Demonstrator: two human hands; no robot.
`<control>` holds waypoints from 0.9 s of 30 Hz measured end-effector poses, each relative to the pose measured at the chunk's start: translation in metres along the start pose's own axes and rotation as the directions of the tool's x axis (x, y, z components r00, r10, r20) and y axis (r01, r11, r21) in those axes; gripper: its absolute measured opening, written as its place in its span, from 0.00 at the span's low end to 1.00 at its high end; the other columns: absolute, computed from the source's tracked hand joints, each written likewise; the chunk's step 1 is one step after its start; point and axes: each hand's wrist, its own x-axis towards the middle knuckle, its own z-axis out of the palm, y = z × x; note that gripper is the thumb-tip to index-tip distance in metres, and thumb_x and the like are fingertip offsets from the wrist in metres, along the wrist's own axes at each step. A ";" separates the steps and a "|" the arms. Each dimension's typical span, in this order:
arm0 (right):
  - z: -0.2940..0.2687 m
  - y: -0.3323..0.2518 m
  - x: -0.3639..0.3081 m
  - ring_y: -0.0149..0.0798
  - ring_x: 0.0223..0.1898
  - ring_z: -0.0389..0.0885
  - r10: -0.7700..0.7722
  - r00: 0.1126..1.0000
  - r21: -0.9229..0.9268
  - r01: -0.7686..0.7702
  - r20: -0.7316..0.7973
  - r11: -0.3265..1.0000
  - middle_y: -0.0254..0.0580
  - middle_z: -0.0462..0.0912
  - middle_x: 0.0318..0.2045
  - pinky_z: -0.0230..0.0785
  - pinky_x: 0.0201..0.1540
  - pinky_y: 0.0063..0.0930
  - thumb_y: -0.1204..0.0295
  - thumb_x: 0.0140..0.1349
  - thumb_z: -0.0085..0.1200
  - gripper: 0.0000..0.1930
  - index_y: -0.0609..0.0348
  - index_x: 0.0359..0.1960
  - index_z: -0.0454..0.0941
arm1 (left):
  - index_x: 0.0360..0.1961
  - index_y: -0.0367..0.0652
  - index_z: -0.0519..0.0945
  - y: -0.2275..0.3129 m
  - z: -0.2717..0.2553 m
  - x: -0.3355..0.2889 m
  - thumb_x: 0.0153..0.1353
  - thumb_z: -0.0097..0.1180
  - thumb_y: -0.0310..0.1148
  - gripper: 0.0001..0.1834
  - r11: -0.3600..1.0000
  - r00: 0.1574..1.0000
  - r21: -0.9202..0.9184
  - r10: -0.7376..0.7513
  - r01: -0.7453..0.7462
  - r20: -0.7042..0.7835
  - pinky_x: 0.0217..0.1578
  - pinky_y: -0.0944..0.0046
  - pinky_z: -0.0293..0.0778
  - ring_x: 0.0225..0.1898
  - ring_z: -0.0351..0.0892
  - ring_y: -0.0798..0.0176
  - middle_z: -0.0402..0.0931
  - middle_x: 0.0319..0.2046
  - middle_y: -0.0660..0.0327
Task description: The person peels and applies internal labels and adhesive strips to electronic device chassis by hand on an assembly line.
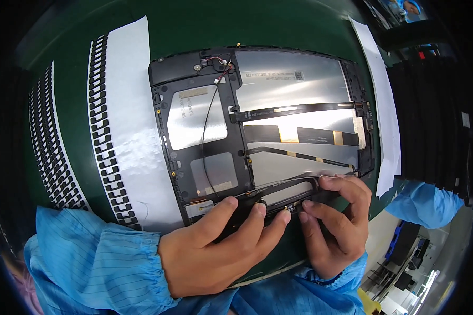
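Note:
An opened flat electronic device, tablet-like, lies on the green table, with a black frame (230, 173), silver metal panels (278, 71) and black ribbon cables (305, 109). My left hand (215, 249) reaches across its near edge, fingers spread and tips resting on the black rim. Beside it, my right hand (341, 223) is closed at the near right corner; its fingertips meet at a dark, thin strip-like part, and what they grip is too small to make out. A thin black wire (204, 142) runs down the device's left part toward my left thumb.
Left of the device lies a white sheet (134, 126) edged with a row of black die-cut pieces (101, 121); a second such sheet (52, 152) is farther left. A white paper (381, 105) borders the right side. A blue-sleeved arm (425, 202) shows beyond, near dark stacked material (431, 121).

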 end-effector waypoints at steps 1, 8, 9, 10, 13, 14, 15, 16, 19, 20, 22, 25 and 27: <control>0.000 -0.001 0.000 0.47 0.38 0.68 0.028 1.000 0.005 -0.028 -0.010 1.000 0.46 0.73 0.35 0.62 0.42 0.36 0.80 0.29 0.58 0.13 0.56 0.23 0.77 | 0.32 0.53 0.79 0.000 0.000 0.000 0.55 0.44 0.38 0.11 1.000 1.000 0.001 0.002 -0.002 -0.001 0.48 0.65 0.59 0.48 0.62 0.69 0.68 0.46 0.74; 0.004 0.001 -0.002 0.45 0.36 0.68 -0.053 0.998 -0.058 0.051 -0.031 0.997 0.43 0.73 0.33 0.58 0.40 0.37 0.78 0.29 0.57 0.13 0.54 0.23 0.77 | 0.32 0.57 0.78 0.003 0.005 -0.002 0.54 0.46 0.39 0.09 0.997 1.000 -0.067 -0.025 0.025 -0.006 0.48 0.63 0.58 0.49 0.62 0.68 0.68 0.46 0.75; 0.004 0.001 -0.003 0.45 0.36 0.68 -0.052 0.998 -0.057 0.050 -0.030 0.997 0.43 0.73 0.33 0.58 0.40 0.37 0.78 0.29 0.57 0.13 0.54 0.23 0.77 | 0.33 0.58 0.78 0.003 0.005 -0.002 0.54 0.47 0.40 0.08 0.993 0.999 -0.109 -0.053 0.051 -0.012 0.48 0.62 0.58 0.49 0.62 0.67 0.68 0.47 0.75; 0.004 0.001 -0.003 0.44 0.36 0.68 -0.059 0.998 -0.083 0.056 -0.025 0.995 0.42 0.73 0.33 0.58 0.40 0.38 0.78 0.29 0.57 0.13 0.54 0.24 0.77 | 0.33 0.58 0.78 0.004 0.006 -0.002 0.54 0.47 0.40 0.08 0.993 0.999 -0.109 -0.053 0.051 -0.010 0.48 0.62 0.58 0.49 0.62 0.67 0.68 0.47 0.75; 0.006 -0.003 -0.002 0.43 0.34 0.68 -0.083 0.997 -0.121 0.082 -0.005 0.989 0.41 0.73 0.32 0.58 0.39 0.39 0.77 0.29 0.56 0.13 0.54 0.24 0.77 | 0.33 0.60 0.78 0.003 0.004 -0.005 0.53 0.48 0.40 0.08 0.989 0.997 -0.128 -0.079 0.078 -0.005 0.47 0.63 0.58 0.49 0.62 0.67 0.68 0.46 0.75; 0.006 -0.005 -0.001 0.43 0.34 0.68 -0.097 0.995 -0.139 0.097 0.007 0.985 0.40 0.73 0.31 0.58 0.39 0.40 0.77 0.29 0.56 0.13 0.54 0.23 0.77 | 0.32 0.60 0.78 0.003 0.002 -0.006 0.52 0.49 0.39 0.07 0.990 0.996 -0.113 -0.088 0.087 -0.009 0.46 0.63 0.58 0.48 0.62 0.67 0.69 0.46 0.75; 0.004 -0.006 -0.001 0.43 0.34 0.68 -0.091 0.996 -0.142 0.091 0.005 0.986 0.40 0.73 0.31 0.58 0.39 0.40 0.77 0.29 0.56 0.13 0.54 0.23 0.77 | 0.32 0.59 0.78 0.004 0.002 -0.004 0.52 0.49 0.39 0.07 0.991 0.996 -0.106 -0.084 0.082 -0.020 0.46 0.63 0.57 0.48 0.63 0.67 0.69 0.45 0.75; 0.002 -0.007 -0.001 0.43 0.32 0.68 -0.149 0.989 -0.200 0.148 0.008 0.969 0.41 0.73 0.30 0.58 0.38 0.41 0.77 0.29 0.55 0.12 0.57 0.23 0.76 | 0.32 0.59 0.78 0.005 0.002 -0.002 0.52 0.49 0.39 0.07 0.991 0.997 -0.107 -0.079 0.076 -0.019 0.46 0.63 0.57 0.48 0.63 0.67 0.69 0.45 0.75; 0.002 -0.009 0.001 0.42 0.30 0.69 -0.277 0.961 -0.249 0.266 -0.008 0.931 0.42 0.73 0.28 0.60 0.36 0.44 0.78 0.28 0.53 0.12 0.62 0.21 0.75 | 0.30 0.56 0.78 0.007 -0.002 0.003 0.50 0.50 0.38 0.06 0.996 0.995 -0.053 -0.082 0.078 -0.062 0.44 0.63 0.58 0.47 0.64 0.66 0.70 0.45 0.74; 0.003 -0.011 0.001 0.42 0.28 0.69 -0.349 0.937 -0.244 0.333 -0.025 0.911 0.43 0.73 0.28 0.60 0.34 0.45 0.78 0.27 0.52 0.12 0.66 0.20 0.74 | 0.29 0.55 0.77 0.010 -0.003 0.003 0.48 0.51 0.37 0.06 0.996 0.993 -0.048 -0.083 0.079 -0.087 0.44 0.62 0.59 0.46 0.65 0.66 0.70 0.45 0.73; 0.011 -0.006 0.005 0.43 0.27 0.69 -0.399 0.916 -0.204 0.382 -0.045 0.901 0.45 0.73 0.28 0.62 0.33 0.44 0.79 0.26 0.49 0.12 0.70 0.19 0.72 | 0.29 0.52 0.77 0.007 0.007 0.002 0.46 0.51 0.35 0.07 0.995 0.987 -0.074 -0.079 0.069 -0.142 0.42 0.61 0.61 0.45 0.66 0.66 0.70 0.44 0.69; 0.010 -0.010 0.004 0.44 0.27 0.69 -0.430 0.902 -0.264 0.405 -0.043 0.875 0.46 0.73 0.27 0.62 0.34 0.44 0.78 0.25 0.48 0.13 0.70 0.20 0.72 | 0.35 0.52 0.76 0.000 0.000 -0.001 0.45 0.51 0.33 0.13 0.993 0.991 -0.107 -0.063 0.049 -0.122 0.43 0.61 0.61 0.43 0.67 0.64 0.70 0.44 0.67; 0.005 -0.015 -0.001 0.44 0.30 0.70 -0.249 0.960 -0.150 0.229 -0.131 0.962 0.48 0.72 0.31 0.64 0.35 0.36 0.83 0.32 0.50 0.13 0.69 0.26 0.73 | 0.42 0.49 0.73 -0.009 -0.013 -0.003 0.45 0.50 0.31 0.19 0.976 0.987 -0.217 -0.040 0.005 -0.158 0.43 0.60 0.62 0.42 0.69 0.63 0.70 0.44 0.63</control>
